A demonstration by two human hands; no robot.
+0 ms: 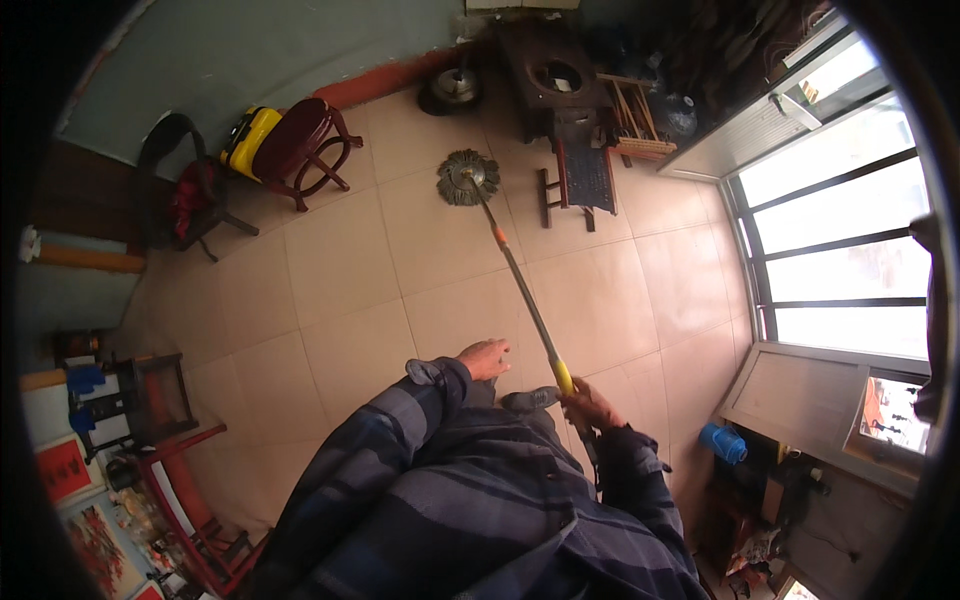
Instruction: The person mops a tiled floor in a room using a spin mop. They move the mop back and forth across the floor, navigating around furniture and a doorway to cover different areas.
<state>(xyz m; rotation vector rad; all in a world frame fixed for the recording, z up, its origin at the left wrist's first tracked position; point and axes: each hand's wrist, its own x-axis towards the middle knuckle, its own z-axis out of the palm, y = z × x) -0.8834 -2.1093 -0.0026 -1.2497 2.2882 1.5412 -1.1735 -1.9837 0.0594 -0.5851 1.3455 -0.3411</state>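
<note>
A string mop (523, 285) slants across the tiled floor (465, 315), its round grey head (469, 178) spread flat on the tiles. My right hand (591, 403) is closed around the handle at its yellow grip, and the handle's end runs back beside my right sleeve. My left hand (486, 358) is off the handle, in front of my body, with the fingers slightly bent and nothing seen in it. One grey shoe (531, 398) shows between my hands.
Ahead stand a dark stove (555, 67), a folding stool (589, 176) and a metal-topped round object (456, 86). A dark red stool (292, 142), yellow case (251, 142) and black chair (180, 187) line the left wall. An open door (795, 375) and blue bucket (724, 443) are at right.
</note>
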